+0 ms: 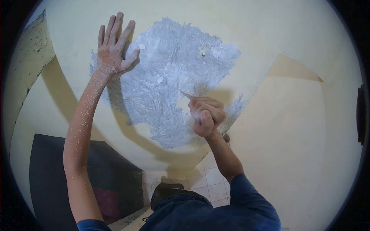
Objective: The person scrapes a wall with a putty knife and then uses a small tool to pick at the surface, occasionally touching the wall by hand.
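Note:
My left hand point(111, 56) lies flat against the wall with its fingers spread, at the upper left edge of a scraped grey patch point(165, 65). White flakes speckle that hand and forearm. Closed in a fist, my right hand point(208, 113) grips a scraper point(186, 94); only its thin pointed blade shows, and the handle is hidden in the fingers. The blade tip is at a leftover piece of cream paint point(184, 103) near the lower middle of the patch. Rough scrape marks cover the bared grey surface.
Cream-painted wall point(266, 30) surrounds the patch, with a corner to the right. A dark panel-like object point(50, 169) stands at lower left. Below are white floor tiles point(214, 177). A peeling ledge or beam point(32, 54) runs along the upper left.

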Demonstrator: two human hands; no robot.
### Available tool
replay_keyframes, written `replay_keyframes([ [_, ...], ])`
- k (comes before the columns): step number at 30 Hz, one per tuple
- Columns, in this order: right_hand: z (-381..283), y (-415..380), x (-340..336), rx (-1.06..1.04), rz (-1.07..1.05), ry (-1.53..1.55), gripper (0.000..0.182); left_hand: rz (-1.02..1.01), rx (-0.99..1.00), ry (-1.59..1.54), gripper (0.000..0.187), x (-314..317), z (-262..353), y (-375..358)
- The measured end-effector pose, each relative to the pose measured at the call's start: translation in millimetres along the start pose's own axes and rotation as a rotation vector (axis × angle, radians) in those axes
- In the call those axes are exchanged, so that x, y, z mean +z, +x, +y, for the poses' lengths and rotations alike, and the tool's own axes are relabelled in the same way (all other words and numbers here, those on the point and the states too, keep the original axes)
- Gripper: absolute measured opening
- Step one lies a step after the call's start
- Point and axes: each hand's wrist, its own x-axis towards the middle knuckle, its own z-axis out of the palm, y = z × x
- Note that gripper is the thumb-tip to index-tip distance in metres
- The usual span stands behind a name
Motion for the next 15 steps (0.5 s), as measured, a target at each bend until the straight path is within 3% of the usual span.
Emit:
replay_keyframes([
  [1,-1,-3,0,0.011,0.037,-0.019,0.026,-0.004,-0.011,0.002,0.075,-1,0,-1],
  [4,14,-14,2,0.044,-0.153,0.087,0.025,-0.018,-0.007,-0.009,0.074,-1,1,1],
  [7,-11,-4,1,-0.016,0.039,0.351,0.026,-0.011,-0.015,0.013,0.075,-1,-2,0],
  [8,8,-14,6,-0.074,0.029,0.057,0.027,-0.022,-0.023,0.012,0.075,-2,-1,0],
  [11,21,-31,10,-0.041,-0.095,0.07,0.028,-0.041,-0.014,-0.003,0.076,-1,3,-5],
  [14,-16,-13,4,0.017,0.116,0.443,0.018,-0.035,-0.018,0.008,0.075,-3,-3,-1],
  [15,-5,-18,4,0.067,0.05,0.344,0.023,-0.045,-0.021,-0.002,0.075,-4,1,-3],
])
